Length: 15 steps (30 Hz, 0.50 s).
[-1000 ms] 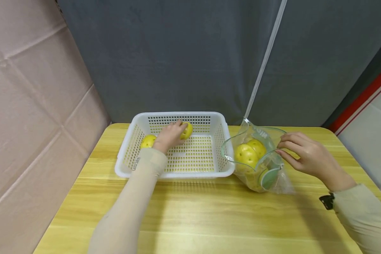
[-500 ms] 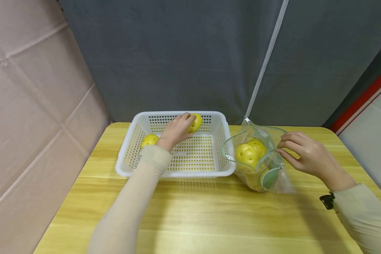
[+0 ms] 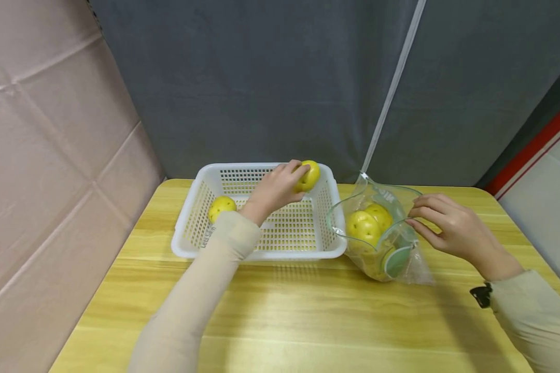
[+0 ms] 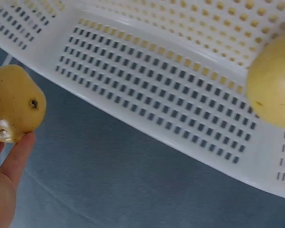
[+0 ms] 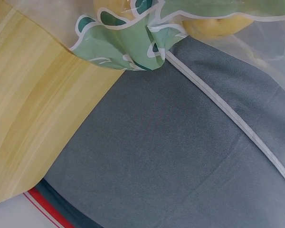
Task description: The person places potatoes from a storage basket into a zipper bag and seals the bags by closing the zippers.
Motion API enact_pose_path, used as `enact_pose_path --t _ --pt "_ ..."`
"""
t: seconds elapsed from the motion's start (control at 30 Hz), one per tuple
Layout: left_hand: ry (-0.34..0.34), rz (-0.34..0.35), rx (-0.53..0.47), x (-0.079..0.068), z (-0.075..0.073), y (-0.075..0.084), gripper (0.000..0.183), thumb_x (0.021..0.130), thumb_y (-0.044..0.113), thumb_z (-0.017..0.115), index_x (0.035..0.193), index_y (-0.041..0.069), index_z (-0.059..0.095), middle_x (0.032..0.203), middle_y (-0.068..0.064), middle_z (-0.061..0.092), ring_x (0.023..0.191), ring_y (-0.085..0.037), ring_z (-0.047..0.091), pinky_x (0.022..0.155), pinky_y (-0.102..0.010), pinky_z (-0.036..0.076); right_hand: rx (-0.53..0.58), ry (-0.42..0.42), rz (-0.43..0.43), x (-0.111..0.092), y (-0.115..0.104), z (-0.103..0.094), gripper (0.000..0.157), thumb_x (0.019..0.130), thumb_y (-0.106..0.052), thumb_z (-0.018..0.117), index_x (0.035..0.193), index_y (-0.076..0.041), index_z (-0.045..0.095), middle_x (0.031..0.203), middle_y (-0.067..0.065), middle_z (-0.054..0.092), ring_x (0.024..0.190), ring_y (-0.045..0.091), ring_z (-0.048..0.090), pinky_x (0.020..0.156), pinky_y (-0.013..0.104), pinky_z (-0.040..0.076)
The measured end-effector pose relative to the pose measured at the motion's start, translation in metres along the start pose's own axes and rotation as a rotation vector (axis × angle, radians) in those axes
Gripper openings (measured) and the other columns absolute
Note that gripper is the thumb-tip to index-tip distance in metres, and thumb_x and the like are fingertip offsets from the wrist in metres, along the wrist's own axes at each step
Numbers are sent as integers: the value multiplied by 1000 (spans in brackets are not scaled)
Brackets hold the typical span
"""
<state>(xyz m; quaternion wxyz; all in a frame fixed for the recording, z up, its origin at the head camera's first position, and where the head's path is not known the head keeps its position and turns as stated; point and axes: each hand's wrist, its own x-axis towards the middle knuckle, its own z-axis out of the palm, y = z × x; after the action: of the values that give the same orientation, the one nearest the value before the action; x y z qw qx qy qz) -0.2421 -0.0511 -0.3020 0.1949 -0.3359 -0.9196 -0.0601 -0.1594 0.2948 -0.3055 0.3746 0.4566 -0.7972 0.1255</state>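
Observation:
My left hand [image 3: 276, 187] grips a yellow potato [image 3: 310, 175] above the back right part of a white perforated basket [image 3: 280, 255]. In the left wrist view, that potato [image 4: 15, 102] shows dark eyes and sits against the fingertips. Another potato [image 3: 222, 206] lies at the basket's left end. To the right of the basket stands a clear zip bag [image 3: 396, 261] with a green print, its mouth spread wide. Several potatoes [image 3: 363, 227] are inside it. With thumb and fingers, my right hand [image 3: 448, 228] pinches the right side of the bag's rim.
Everything stands on a wooden table [image 3: 308, 316]. Behind its far edge hangs a dark grey cloth [image 3: 242, 88] with a pale strip [image 3: 394, 85] running down it. A pinkish padded wall [image 3: 51, 155] borders the left side, and a red-edged white panel [image 3: 553, 171] the right.
My left hand has lifted the potato from low in the basket and carried it rightward, to the back right rim. The right hand and the bag have stayed put.

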Motion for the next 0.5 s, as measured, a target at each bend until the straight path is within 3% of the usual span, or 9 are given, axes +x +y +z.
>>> enact_pose_path --t 0.5 --pt "173 178 -16 12 -19 39 52 84 26 71 132 15 54 133 -11 56 114 -26 60 84 -33 58 14 1 -4 0 2 0 51 101 -41 42 76 -5 67 80 12 66 81 28 61 107 1 24"
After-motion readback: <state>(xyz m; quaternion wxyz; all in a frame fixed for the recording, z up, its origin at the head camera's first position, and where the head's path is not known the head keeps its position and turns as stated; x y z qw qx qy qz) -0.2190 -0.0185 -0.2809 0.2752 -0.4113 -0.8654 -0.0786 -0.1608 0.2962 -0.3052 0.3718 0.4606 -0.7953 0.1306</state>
